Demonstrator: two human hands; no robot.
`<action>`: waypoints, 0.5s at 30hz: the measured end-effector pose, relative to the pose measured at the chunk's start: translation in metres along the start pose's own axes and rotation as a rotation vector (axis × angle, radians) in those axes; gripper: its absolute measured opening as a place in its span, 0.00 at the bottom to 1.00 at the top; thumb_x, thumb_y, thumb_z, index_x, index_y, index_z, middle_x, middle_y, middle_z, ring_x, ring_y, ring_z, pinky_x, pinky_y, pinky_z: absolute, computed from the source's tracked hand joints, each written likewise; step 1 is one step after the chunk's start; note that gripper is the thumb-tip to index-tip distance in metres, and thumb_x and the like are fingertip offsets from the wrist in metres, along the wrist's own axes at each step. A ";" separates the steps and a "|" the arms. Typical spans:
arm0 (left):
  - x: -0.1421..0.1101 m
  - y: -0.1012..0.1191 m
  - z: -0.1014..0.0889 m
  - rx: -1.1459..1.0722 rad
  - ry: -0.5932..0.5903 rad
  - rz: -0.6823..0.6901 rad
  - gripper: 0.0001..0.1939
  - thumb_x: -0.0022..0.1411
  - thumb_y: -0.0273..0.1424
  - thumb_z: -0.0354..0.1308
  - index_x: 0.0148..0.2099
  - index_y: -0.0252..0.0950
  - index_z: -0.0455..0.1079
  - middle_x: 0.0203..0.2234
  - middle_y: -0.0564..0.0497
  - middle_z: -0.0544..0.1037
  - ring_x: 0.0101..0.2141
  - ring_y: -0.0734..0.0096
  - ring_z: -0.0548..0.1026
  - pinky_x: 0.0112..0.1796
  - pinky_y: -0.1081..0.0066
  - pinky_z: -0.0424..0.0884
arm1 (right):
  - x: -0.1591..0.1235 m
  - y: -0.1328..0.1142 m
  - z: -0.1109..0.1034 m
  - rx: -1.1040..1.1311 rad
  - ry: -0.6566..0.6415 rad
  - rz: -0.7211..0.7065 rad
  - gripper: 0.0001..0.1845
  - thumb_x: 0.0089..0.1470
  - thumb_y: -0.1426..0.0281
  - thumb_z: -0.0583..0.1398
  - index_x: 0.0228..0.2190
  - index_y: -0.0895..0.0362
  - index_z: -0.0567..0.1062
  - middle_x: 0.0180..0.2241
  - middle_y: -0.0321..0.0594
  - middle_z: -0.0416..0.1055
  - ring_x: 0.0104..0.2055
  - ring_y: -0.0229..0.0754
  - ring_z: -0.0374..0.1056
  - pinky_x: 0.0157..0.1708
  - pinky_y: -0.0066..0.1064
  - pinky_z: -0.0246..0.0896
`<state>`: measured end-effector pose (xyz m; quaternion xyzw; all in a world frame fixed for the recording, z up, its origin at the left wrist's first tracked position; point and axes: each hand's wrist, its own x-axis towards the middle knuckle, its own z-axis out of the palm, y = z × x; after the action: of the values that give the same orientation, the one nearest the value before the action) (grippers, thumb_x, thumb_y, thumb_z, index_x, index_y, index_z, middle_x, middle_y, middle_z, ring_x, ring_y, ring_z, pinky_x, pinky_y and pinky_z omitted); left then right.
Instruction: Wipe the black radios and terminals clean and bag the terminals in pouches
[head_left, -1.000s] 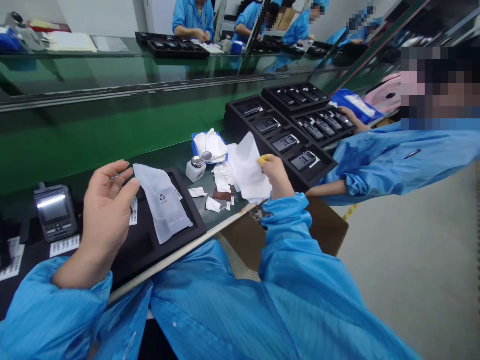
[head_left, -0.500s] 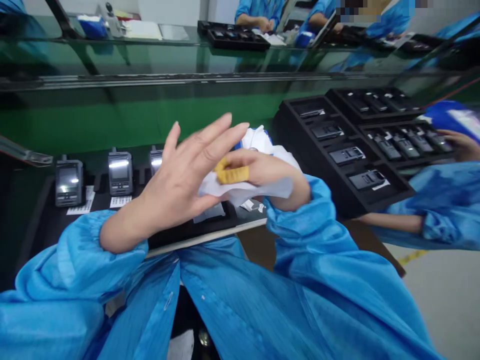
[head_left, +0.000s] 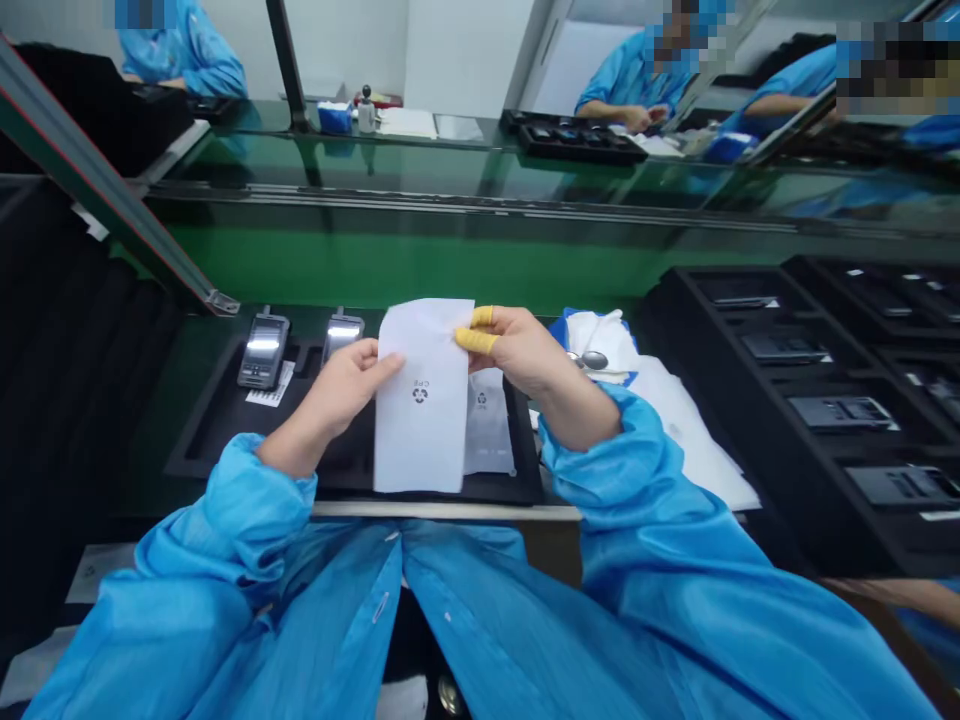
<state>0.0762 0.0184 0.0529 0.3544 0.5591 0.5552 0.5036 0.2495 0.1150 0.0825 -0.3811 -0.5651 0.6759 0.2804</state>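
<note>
Both my hands hold up a flat white film bag (head_left: 420,395) with a small recycling mark printed on it. My left hand (head_left: 345,385) grips its left edge. My right hand (head_left: 514,350), with yellow finger cots on thumb and forefinger, pinches its upper right corner. Beneath them lies a black foam tray (head_left: 217,430), holding a second translucent bag (head_left: 487,425) partly hidden by the first. Two handheld black devices (head_left: 264,350) (head_left: 343,335) sit in the tray's far side, just beyond my left hand.
To the right, a white cloth (head_left: 667,415) lies by a blue-edged pack of wipes (head_left: 600,340) and a steel-topped dispenser (head_left: 592,360). Large black foam trays of devices (head_left: 825,400) fill the right side. A co-worker's forearm (head_left: 885,590) shows at lower right. A glass panel (head_left: 450,165) runs along the far bench edge.
My view has swung left to face the tray. My hands have come together, and the white bag, earlier held up in my right hand, now lies spread between both hands.
</note>
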 end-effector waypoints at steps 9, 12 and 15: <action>0.007 -0.025 -0.012 -0.187 0.211 0.063 0.26 0.31 0.44 0.77 0.31 0.33 0.78 0.28 0.46 0.82 0.29 0.65 0.77 0.33 0.66 0.74 | 0.017 0.013 0.024 -0.120 -0.066 0.030 0.21 0.24 0.65 0.76 0.18 0.58 0.71 0.16 0.29 0.68 0.19 0.30 0.64 0.19 0.24 0.65; 0.005 -0.027 -0.019 -0.107 0.242 0.067 0.28 0.33 0.50 0.75 0.30 0.33 0.77 0.27 0.46 0.81 0.27 0.65 0.76 0.30 0.66 0.73 | 0.019 0.013 0.029 -0.118 -0.090 0.006 0.22 0.23 0.62 0.76 0.18 0.58 0.72 0.17 0.29 0.69 0.20 0.30 0.64 0.20 0.24 0.64; 0.002 -0.026 -0.030 -0.090 0.144 0.045 0.35 0.38 0.60 0.68 0.34 0.31 0.77 0.28 0.44 0.81 0.30 0.60 0.78 0.33 0.64 0.74 | 0.026 0.006 0.033 -0.039 -0.009 -0.201 0.22 0.27 0.60 0.75 0.22 0.57 0.73 0.21 0.29 0.71 0.23 0.30 0.66 0.23 0.23 0.65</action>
<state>0.0514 0.0094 0.0234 0.3032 0.5601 0.6149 0.4650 0.2085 0.1167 0.0738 -0.3248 -0.6149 0.6348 0.3368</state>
